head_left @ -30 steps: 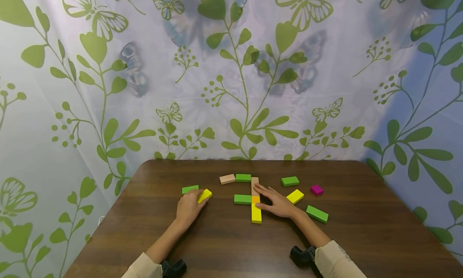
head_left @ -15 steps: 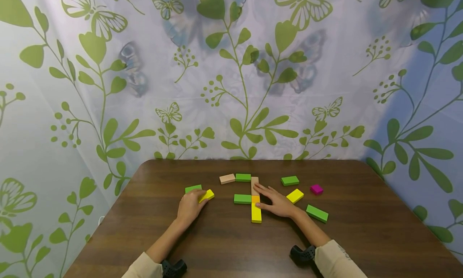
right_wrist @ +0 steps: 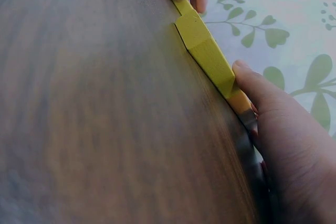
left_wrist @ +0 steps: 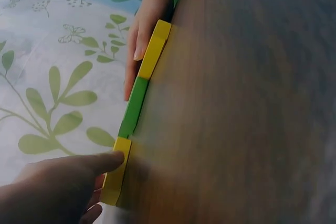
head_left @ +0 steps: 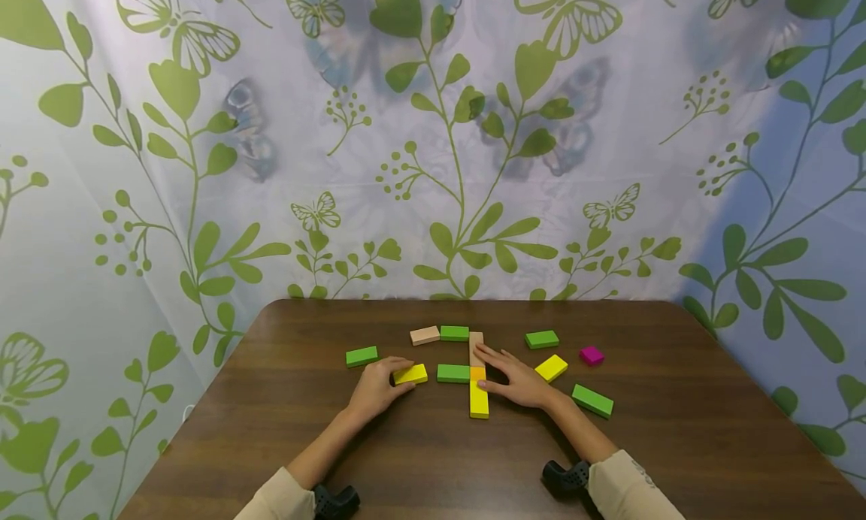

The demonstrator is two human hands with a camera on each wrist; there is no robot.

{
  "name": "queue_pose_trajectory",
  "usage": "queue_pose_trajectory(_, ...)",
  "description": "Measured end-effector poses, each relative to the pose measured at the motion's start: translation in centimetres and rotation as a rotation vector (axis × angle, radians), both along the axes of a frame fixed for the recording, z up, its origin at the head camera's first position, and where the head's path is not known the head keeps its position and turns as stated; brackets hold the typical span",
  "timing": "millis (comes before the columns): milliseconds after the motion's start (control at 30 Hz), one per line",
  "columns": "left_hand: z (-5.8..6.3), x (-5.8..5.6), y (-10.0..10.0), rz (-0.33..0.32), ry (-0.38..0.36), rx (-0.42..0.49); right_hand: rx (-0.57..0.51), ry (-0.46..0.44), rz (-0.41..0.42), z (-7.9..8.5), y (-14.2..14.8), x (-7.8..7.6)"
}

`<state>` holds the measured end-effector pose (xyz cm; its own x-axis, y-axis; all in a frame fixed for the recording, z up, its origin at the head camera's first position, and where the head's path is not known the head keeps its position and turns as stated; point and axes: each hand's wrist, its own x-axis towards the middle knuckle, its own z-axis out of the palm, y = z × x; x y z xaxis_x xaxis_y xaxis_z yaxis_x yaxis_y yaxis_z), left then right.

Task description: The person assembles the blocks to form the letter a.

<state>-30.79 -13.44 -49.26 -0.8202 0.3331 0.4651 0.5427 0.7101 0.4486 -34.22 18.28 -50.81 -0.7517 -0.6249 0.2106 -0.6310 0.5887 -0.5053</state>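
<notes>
My left hand (head_left: 376, 388) pinches a yellow block (head_left: 412, 374) between thumb and fingers. In the left wrist view that yellow block (left_wrist: 116, 174) lies close to the end of a green block (left_wrist: 135, 106). A small gap parts it from the green block (head_left: 452, 373) in the head view. To the right, a column holds a beige block (head_left: 476, 345), an orange block (head_left: 477, 373) and a yellow block (head_left: 479, 401). My right hand (head_left: 521, 380) rests at this column, fingertips on the beige block, thumb near the orange and yellow blocks, fingers fairly straight.
Another beige block (head_left: 425, 335) touches a green block (head_left: 455, 333) above. A lone green block (head_left: 361, 356) lies at left. At right are green blocks (head_left: 592, 401), a yellow block (head_left: 551, 368) and a magenta block (head_left: 591, 355). Patterned cloth (head_left: 433, 144) hangs behind the table (head_left: 406, 460).
My left hand has moved right with the yellow block, which has turned to lie nearly level beside the green one. The green block at left has shifted slightly right. My right hand has stayed put.
</notes>
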Motion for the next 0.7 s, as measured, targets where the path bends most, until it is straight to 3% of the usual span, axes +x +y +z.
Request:
queue_pose_trajectory(167, 0.0, 0.0, -0.3, 0.025, -0.009, -0.023, 0.000, 0.004, 0.004, 0.1, 0.0, 0.0)
queue_pose_trajectory(400, 0.0, -0.4, 0.1, -0.045, -0.018, -0.001, -0.003, 0.019, 0.006, 0.1, 0.1, -0.1)
queue_pose_trajectory(700, -0.4, -0.7, 0.7, -0.060, -0.026, 0.005, 0.001, 0.016, 0.007, -0.1, 0.0, 0.0)
